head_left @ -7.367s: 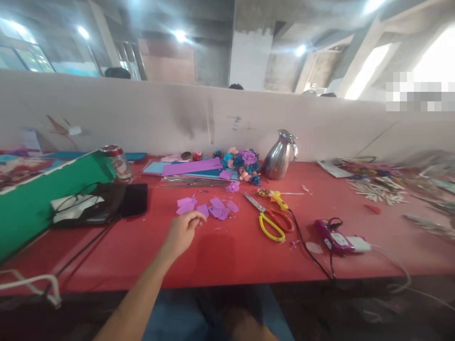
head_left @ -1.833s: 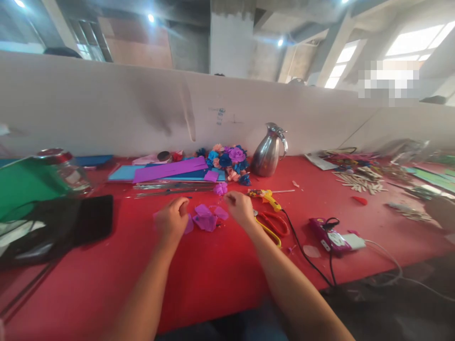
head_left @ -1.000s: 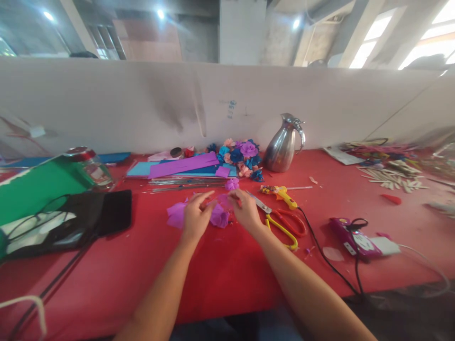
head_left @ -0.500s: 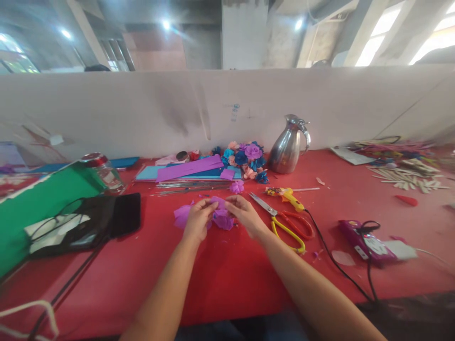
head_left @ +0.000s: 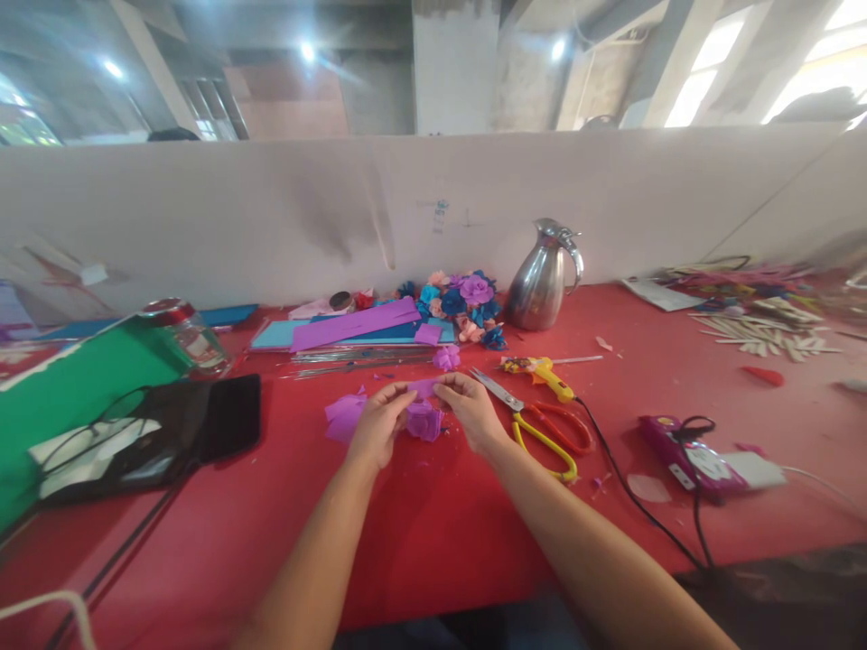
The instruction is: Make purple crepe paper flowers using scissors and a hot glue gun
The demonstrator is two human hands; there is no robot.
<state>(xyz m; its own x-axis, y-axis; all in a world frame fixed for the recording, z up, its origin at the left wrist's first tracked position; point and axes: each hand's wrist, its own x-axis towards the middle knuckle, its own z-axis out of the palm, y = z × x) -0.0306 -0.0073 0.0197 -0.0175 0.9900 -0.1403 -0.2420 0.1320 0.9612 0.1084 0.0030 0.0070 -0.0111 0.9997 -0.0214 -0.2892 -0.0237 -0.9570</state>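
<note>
Between my two hands is a small purple paper petal (head_left: 424, 387), pinched at its left edge by my left hand (head_left: 383, 418) and at its right edge by my right hand (head_left: 470, 408). Both hands have fingers closed on it. Just below it on the red table lie more purple paper pieces (head_left: 424, 422), and another purple pile (head_left: 343, 415) shows left of my left hand, partly hidden by it. Scissors (head_left: 535, 420) with one red and one yellow handle lie right of my right hand. A small purple paper flower (head_left: 447, 357) rests beyond my fingers.
A yellow glue gun (head_left: 552, 377) with a black cord lies beyond the scissors. Paper flowers (head_left: 467, 302), purple and blue paper strips (head_left: 356, 323) and a steel jug (head_left: 540, 280) stand at the back. A phone (head_left: 231, 417) and jar (head_left: 193, 338) are left, a purple power box (head_left: 691, 456) right.
The purple petal is drawn out flatter and wider between my fingers, and my hands are slightly further apart. The whole view has shifted a little.
</note>
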